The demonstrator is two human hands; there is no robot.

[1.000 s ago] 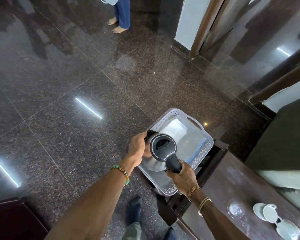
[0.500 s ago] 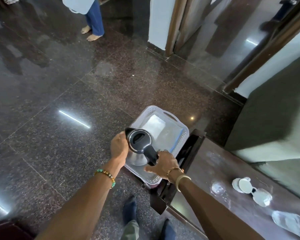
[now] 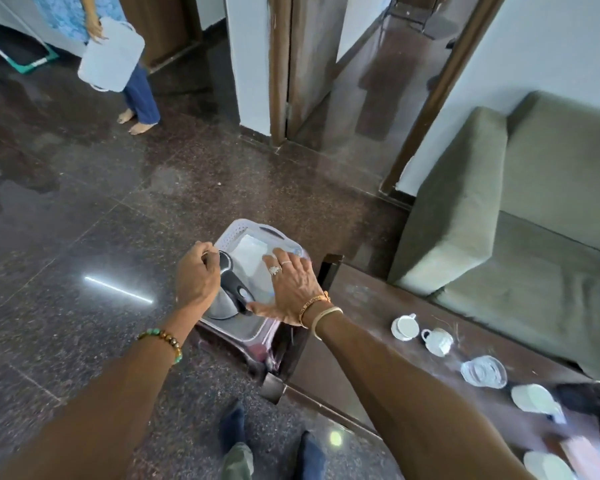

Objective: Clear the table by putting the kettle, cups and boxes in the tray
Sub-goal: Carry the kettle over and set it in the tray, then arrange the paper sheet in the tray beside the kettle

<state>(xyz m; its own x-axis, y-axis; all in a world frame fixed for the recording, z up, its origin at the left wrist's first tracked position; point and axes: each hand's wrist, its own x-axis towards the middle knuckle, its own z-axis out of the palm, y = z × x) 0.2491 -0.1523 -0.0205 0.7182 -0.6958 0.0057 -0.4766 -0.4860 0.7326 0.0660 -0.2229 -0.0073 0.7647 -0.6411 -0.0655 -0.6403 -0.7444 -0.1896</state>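
i see the black-lidded steel kettle (image 3: pixel 224 304) standing upright in the near left part of the white perforated plastic tray (image 3: pixel 238 233), with its black handle turned toward the right. the left hand (image 3: pixel 196 273) is at the kettle's far left side, fingers curled in against the lid's rim and holding it. the right hand (image 3: pixel 290 289) lies palm down with straight, spread fingers over the right half of the tray. its thumb is just beside the kettle's handle, and i cannot tell whether it touches. the tray sits on dark wooden furniture at the end of the long dark wooden table (image 3: pixel 361 306); whether that piece belongs to the table i cannot tell. on the table, well apart from the tray, stand two white ceramic cups (image 3: pixel 405 326) close to each other. a clear glass dish (image 3: pixel 484 371) lies just past them, with blurred white plates further along. an olive green sofa (image 3: pixel 499 220) runs along the table's far side. at the far left of the dark stone floor a barefoot person holds a second white tray (image 3: pixel 111 60).
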